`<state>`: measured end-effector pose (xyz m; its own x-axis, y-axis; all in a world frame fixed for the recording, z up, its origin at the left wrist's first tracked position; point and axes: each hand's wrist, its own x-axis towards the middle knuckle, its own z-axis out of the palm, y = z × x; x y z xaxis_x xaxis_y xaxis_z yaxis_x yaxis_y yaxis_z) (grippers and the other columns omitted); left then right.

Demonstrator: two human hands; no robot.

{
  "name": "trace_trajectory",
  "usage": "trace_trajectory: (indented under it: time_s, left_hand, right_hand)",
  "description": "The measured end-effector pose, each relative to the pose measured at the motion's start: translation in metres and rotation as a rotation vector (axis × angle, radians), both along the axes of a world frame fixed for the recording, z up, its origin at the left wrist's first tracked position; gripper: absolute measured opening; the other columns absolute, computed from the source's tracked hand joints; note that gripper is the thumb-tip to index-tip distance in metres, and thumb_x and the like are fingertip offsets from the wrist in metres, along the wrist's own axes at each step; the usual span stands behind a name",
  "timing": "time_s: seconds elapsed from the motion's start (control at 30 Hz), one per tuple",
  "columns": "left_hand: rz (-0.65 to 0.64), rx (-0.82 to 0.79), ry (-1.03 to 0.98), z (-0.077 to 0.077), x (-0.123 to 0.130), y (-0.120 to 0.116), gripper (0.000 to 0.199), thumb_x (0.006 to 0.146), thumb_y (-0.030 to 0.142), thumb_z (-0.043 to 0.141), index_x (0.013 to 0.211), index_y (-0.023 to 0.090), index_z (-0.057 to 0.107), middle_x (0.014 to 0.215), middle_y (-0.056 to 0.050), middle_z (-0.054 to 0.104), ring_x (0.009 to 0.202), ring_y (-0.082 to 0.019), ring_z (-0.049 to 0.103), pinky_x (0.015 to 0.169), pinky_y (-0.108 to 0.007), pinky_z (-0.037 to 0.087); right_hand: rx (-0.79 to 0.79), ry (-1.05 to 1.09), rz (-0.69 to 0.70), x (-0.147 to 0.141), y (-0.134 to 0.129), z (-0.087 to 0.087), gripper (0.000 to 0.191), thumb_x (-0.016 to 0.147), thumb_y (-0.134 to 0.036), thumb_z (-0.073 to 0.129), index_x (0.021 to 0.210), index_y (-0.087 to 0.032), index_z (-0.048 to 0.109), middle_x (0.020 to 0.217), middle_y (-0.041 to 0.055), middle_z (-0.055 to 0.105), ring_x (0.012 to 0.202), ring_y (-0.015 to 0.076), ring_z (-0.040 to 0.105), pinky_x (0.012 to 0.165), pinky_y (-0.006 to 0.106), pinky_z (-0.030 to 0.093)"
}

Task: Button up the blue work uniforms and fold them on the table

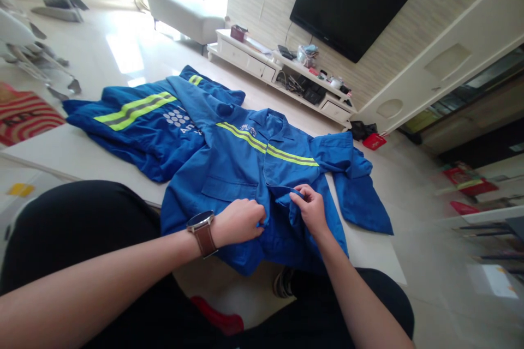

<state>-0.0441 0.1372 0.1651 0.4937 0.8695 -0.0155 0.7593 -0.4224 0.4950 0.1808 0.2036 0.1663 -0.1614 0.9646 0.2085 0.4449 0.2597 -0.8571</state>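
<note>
A blue work jacket (229, 158) with yellow and grey reflective stripes lies front side up across a white table (135, 174), collar pointing away from me. My left hand (241, 221), below a brown-strapped wristwatch (202, 229), is closed on the jacket's front edge near the hem. My right hand (311, 208) pinches the other front edge between thumb and fingers, lifting it a little. Left of it lies a second blue garment (143, 136) with the same stripes and a white dotted logo, partly bunched up. The jacket's right-hand sleeve (364, 202) hangs over the table's side.
Behind the table stands a low white TV cabinet (245, 60) cluttered with small things, under a wall-mounted television (347, 5). A grey bench (186, 11) is by the window. A red striped bag (28, 114) sits at the left. My knees flank the table's near edge.
</note>
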Motion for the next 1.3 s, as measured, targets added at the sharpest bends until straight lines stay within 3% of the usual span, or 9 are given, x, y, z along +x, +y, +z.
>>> trace_trajectory:
  time_s: [0.2,0.33,0.53,0.67,0.77,0.9,1.03,1.17,1.3]
  left_hand:
    - [0.17,-0.022,-0.082,0.004,-0.001,0.009,0.023,0.089,0.043,0.062,0.078,0.025,0.07,0.08,-0.005,0.072,0.077,-0.023,0.068,0.065,-0.029,0.043]
    - [0.311,-0.005,-0.211,0.0,0.0,0.019,0.018,0.088,0.041,0.063,0.094,0.024,0.06,0.086,-0.002,0.071,0.08,-0.022,0.068,0.063,-0.028,0.04]
    - [0.45,-0.053,-0.324,-0.012,0.004,0.031,0.036,0.082,0.044,0.068,0.106,0.023,0.05,0.092,-0.002,0.07,0.082,-0.023,0.068,0.065,-0.029,0.042]
    - [0.44,-0.04,-0.295,-0.017,0.006,0.035,0.021,0.085,0.031,0.062,0.103,0.024,0.054,0.093,-0.002,0.071,0.085,-0.022,0.068,0.067,-0.029,0.042]
    - [0.395,0.018,-0.279,-0.018,0.006,0.038,0.012,0.086,0.017,0.054,0.095,0.023,0.06,0.094,-0.003,0.072,0.088,-0.021,0.067,0.07,-0.029,0.043]
    - [0.339,0.057,-0.298,-0.016,0.005,0.037,0.012,0.084,0.014,0.054,0.084,0.021,0.063,0.088,-0.004,0.072,0.084,-0.02,0.067,0.072,-0.027,0.043]
    - [0.286,0.117,-0.305,-0.014,0.006,0.03,0.01,0.084,0.015,0.056,0.083,0.021,0.063,0.087,-0.004,0.072,0.083,-0.02,0.066,0.074,-0.027,0.043]
    - [0.273,0.11,-0.294,-0.012,0.007,0.023,0.009,0.084,0.014,0.056,0.078,0.02,0.061,0.081,-0.003,0.069,0.076,-0.018,0.063,0.07,-0.027,0.041]
    - [0.26,0.113,-0.271,-0.012,0.008,0.02,0.011,0.085,0.015,0.056,0.076,0.02,0.06,0.079,-0.003,0.068,0.073,-0.018,0.062,0.068,-0.027,0.039]
  right_hand:
    - [-0.01,0.026,0.198,-0.005,-0.017,0.014,0.039,0.079,-0.031,0.074,0.054,-0.021,0.046,0.084,0.0032,0.067,0.081,0.0201,0.061,0.078,0.035,0.046]
    - [0.011,-0.026,0.33,-0.007,-0.031,0.026,0.034,0.082,-0.03,0.075,0.057,-0.02,0.055,0.09,0.005,0.069,0.085,0.0215,0.064,0.08,0.036,0.048]
    - [0.045,-0.051,0.495,-0.011,-0.049,0.038,0.029,0.083,-0.025,0.075,0.058,-0.02,0.061,0.094,0.006,0.068,0.089,0.0217,0.066,0.081,0.037,0.051]
    - [0.054,-0.027,0.558,-0.01,-0.051,0.041,0.03,0.08,-0.019,0.072,0.055,-0.02,0.056,0.109,0.0079,0.069,0.093,0.0215,0.065,0.081,0.036,0.052]
    - [0.047,-0.056,0.499,-0.007,-0.045,0.042,0.032,0.077,-0.014,0.066,0.052,-0.019,0.047,0.114,0.0076,0.071,0.093,0.0211,0.066,0.083,0.035,0.051]
    - [0.092,-0.217,0.203,-0.001,-0.034,0.039,0.029,0.079,-0.015,0.06,0.054,-0.021,0.045,0.078,0.0031,0.07,0.075,0.0188,0.064,0.074,0.032,0.048]
    - [0.07,-0.448,0.121,-0.003,-0.03,0.029,0.008,0.078,-0.022,0.067,0.078,-0.022,0.059,0.073,-0.0007,0.066,0.072,0.0193,0.062,0.072,0.032,0.047]
    - [0.167,-0.524,0.287,-0.011,-0.038,0.018,0.042,0.08,-0.017,0.068,0.121,-0.024,0.062,0.111,0.0056,0.067,0.105,0.0245,0.062,0.092,0.037,0.05]
    - [0.206,-0.52,0.377,-0.017,-0.043,0.013,0.055,0.088,-0.015,0.06,0.141,-0.028,0.053,0.121,0.0073,0.063,0.112,0.0244,0.06,0.099,0.039,0.049]
